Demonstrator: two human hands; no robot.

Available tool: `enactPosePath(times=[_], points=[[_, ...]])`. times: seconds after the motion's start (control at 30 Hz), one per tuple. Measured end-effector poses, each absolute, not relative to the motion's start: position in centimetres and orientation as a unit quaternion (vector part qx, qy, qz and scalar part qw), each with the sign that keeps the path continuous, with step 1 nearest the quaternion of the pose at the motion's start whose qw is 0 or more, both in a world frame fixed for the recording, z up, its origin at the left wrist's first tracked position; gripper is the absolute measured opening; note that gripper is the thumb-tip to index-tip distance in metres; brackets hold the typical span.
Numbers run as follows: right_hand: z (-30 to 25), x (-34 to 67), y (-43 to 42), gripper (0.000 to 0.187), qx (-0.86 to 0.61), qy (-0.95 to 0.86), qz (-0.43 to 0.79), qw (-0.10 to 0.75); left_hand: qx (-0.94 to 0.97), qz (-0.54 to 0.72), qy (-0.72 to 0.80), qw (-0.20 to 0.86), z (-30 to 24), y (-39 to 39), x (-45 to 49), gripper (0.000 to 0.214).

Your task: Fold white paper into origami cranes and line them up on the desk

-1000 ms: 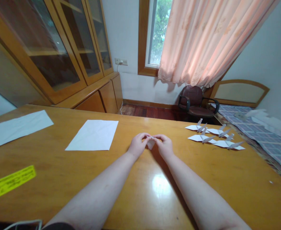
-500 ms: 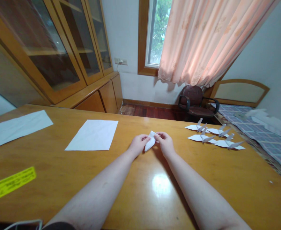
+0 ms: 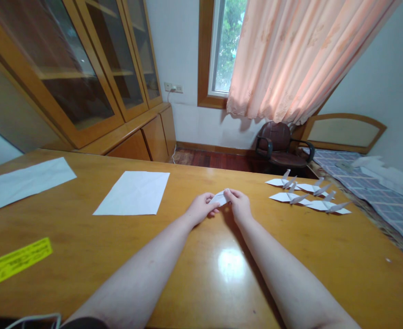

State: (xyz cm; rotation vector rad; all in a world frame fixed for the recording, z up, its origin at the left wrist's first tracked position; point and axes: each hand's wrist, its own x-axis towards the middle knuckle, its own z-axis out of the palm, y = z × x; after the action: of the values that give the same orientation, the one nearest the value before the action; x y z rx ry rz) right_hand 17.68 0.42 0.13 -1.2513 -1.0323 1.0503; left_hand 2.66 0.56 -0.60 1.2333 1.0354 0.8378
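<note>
A small piece of folded white paper (image 3: 218,198) is held between my two hands, just above the middle of the wooden table. My left hand (image 3: 201,208) pinches its left end, thumb on top. The right end is gripped by my right hand (image 3: 238,204), its thumb pressed near the paper's upper corner. Several folded paper cranes (image 3: 285,197) stand in two rows on the table to the right of my hands. To the left lies a flat white sheet of paper (image 3: 132,194).
Another white paper strip (image 3: 26,183) lies at the table's far left, with a yellow printed label (image 3: 16,262) nearer me. Beyond the table (image 3: 119,256) stand a glass-door cabinet (image 3: 119,123), a brown armchair (image 3: 280,141) and a bed (image 3: 366,176). A white cable (image 3: 36,318) shows at lower left.
The folded paper has turned from an upright slant to lying nearly sideways between my hands. My left fingers have shifted to its left end. The cranes and sheets have not moved.
</note>
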Motion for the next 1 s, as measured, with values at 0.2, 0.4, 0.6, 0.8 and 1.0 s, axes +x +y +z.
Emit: enactPosePath(times=[0.2, 0.4, 0.6, 0.8, 1.0], points=[[-0.1, 17.8, 0.7, 0.034, -0.536, -0.401, 0.462, 0.581, 0.432, 0.479, 0.481, 0.594, -0.9, 1.9, 1.8, 0.031], [-0.4, 17.6, 0.7, 0.030, -0.530, -0.425, 0.525, 0.513, 0.416, 0.561, 0.470, 0.540, -0.9, 2.4, 1.2, 0.032], [-0.4, 17.1, 0.1, 0.029, -0.511, -0.508, 0.549, 0.423, 0.400, 0.585, 0.438, 0.553, -0.7, 2.5, 1.2, 0.045], [-0.7, 17.3, 0.3, 0.030, -0.522, -0.530, 0.530, 0.407, 0.407, 0.560, 0.427, 0.581, -0.6, 2.3, 1.4, 0.051], [-0.6, 17.5, 0.5, 0.033, -0.552, -0.511, 0.481, 0.450, 0.428, 0.503, 0.437, 0.610, -0.9, 1.8, 1.9, 0.041]])
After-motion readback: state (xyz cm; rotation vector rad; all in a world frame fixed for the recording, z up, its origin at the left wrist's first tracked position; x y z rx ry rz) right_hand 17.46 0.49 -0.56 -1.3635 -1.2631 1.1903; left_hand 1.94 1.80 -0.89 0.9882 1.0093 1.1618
